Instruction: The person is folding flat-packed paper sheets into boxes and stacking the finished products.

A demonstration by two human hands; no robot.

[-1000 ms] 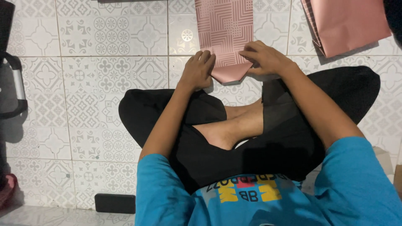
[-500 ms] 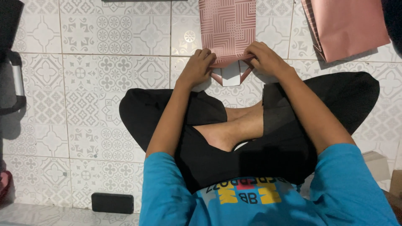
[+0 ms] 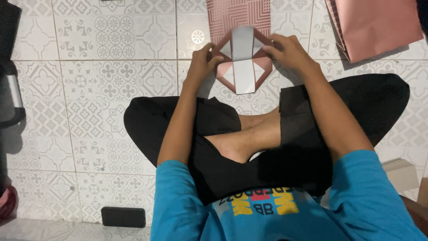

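Pink paper bag [image 3: 243, 53] on tile: my left hand [image 3: 201, 62] and right hand [image 3: 287, 51] pinch its folded flaps; another pink bag [image 3: 379, 27] lies right of it.

A stack of pink paper bags [image 3: 379, 27] lies far right on the patterned tile floor [image 3: 111, 80]; a black rectangular block [image 3: 123, 217] (flat, dark) sits near left.
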